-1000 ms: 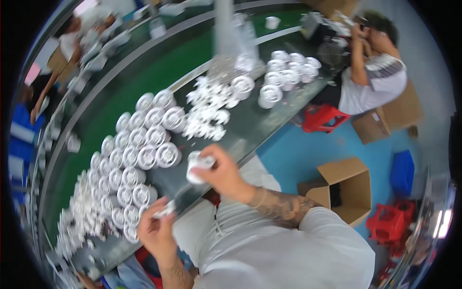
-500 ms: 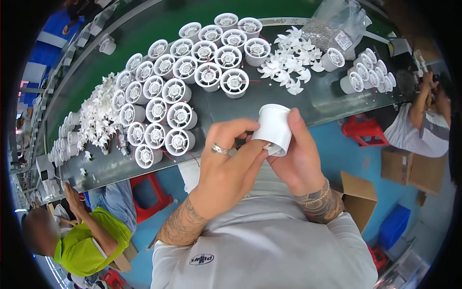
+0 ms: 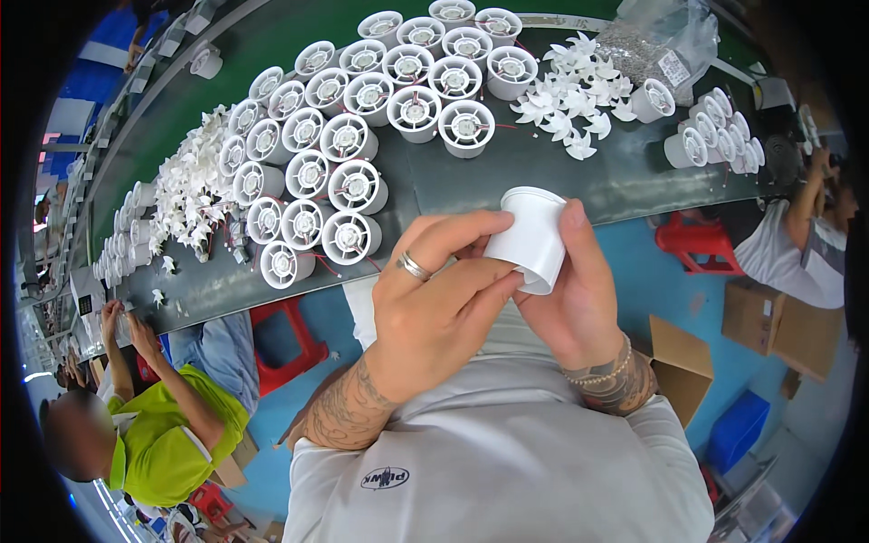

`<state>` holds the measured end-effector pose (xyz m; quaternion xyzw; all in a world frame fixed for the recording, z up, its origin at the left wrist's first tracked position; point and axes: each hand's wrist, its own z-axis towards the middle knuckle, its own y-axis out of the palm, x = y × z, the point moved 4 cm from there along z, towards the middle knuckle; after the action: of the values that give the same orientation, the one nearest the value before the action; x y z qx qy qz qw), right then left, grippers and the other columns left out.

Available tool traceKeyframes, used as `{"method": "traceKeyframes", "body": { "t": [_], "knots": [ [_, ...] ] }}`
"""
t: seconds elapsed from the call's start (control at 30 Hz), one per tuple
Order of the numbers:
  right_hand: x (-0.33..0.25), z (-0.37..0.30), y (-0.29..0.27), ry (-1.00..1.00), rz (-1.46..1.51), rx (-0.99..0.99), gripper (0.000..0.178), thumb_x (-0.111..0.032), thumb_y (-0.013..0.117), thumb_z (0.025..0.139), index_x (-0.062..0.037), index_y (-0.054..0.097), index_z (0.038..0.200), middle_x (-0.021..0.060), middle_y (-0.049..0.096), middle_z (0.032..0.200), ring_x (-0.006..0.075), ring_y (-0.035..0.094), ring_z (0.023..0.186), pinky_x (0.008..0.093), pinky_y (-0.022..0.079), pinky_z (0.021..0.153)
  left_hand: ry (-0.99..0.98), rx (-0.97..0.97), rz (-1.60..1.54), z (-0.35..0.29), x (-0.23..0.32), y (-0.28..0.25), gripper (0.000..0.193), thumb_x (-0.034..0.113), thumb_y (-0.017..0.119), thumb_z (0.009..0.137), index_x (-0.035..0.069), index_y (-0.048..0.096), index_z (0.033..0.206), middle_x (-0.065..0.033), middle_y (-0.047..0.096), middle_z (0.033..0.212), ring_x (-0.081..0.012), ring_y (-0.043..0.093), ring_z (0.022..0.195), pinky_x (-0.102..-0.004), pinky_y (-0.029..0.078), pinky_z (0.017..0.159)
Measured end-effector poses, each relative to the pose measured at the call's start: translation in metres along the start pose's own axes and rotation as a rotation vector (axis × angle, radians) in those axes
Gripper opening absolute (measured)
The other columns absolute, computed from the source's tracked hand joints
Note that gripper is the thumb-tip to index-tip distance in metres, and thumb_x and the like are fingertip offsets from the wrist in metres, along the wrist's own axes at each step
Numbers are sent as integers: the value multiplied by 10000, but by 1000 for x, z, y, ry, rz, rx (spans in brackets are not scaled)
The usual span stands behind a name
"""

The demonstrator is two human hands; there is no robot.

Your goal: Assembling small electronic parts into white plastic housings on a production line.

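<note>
Factory line setup, long dark table (image 3: 507, 195) packed with rows of white round housings (image 3: 348, 136) and a heap of little white fan blades (image 3: 575, 95). Both hands are up off it, over the lap. Right hand (image 3: 579, 299) has its grip wrapped around a white plastic cup (image 3: 529, 235); left hand (image 3: 444, 308) pinches its side with the fingertips. Risk I'd guess: it's held above the floor, not the table, so a slipped pinch drops it under the stools.

A clear plastic bag (image 3: 654, 47) with a white label lies top right; brown cartons (image 3: 780, 321) stand lower right.
</note>
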<state>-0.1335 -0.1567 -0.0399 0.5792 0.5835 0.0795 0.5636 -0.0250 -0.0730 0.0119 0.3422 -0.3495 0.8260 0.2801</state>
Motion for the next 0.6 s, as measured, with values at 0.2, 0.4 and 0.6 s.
{"method": "traceKeyframes", "body": {
  "t": [0.2,0.4,0.6],
  "knots": [
    [3,-1,7,66,113,-36,564,-526,381,986,-31,522,1217,121,613,1128,247,606,1039,382,495,895,39,6,-37,-5,-1,-4,213,-75,771,637,-33,663,816,-177,656,1088,-221,598,816,-305,509,679],
    [4,-3,9,134,166,-3,572,-533,388,981,-28,524,1213,118,613,1127,250,609,1036,386,496,897,-51,31,-74,-12,-2,-1,197,-71,764,682,-18,628,814,-169,641,1125,-220,606,877,-313,514,738],
    [2,-5,2,25,50,9,547,-509,418,978,-31,508,1227,126,603,1143,248,604,1024,396,490,893,-260,-7,-258,-15,-7,5,338,-78,754,701,42,478,854,-202,586,1224,-248,562,1073,-372,446,940]
  ]
}}
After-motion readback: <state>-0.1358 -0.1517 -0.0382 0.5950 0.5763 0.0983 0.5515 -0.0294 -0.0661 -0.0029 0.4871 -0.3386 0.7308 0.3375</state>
